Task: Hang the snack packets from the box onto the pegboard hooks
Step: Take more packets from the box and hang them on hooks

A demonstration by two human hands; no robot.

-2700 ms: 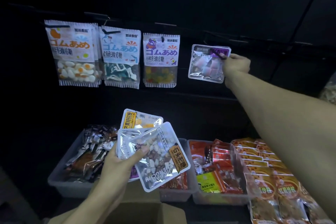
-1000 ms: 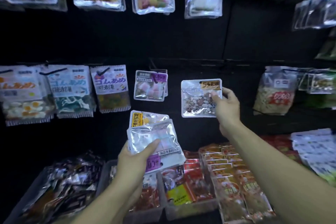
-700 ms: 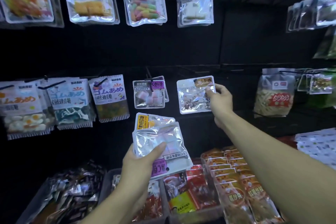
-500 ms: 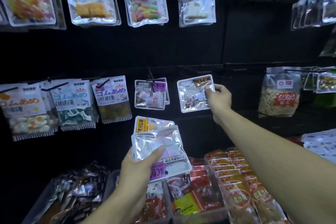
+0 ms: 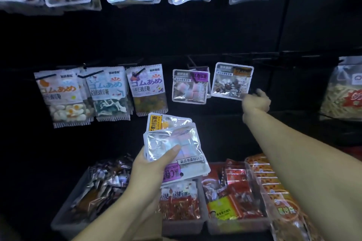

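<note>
The brown-label nut packet hangs on the middle row of the pegboard, just right of a purple-label packet. The right hand sits at its lower right corner, blurred; I cannot tell its grip. The left hand holds two spare packets nearer. Check the packet hangs fully seated before reaching for another.

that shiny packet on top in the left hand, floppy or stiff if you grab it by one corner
Probably floppy: the shiny packet is thin wrinkled film. Likely light, since the left hand holds it together with a second packet. The glossy surface may be a bit slippery.
</note>
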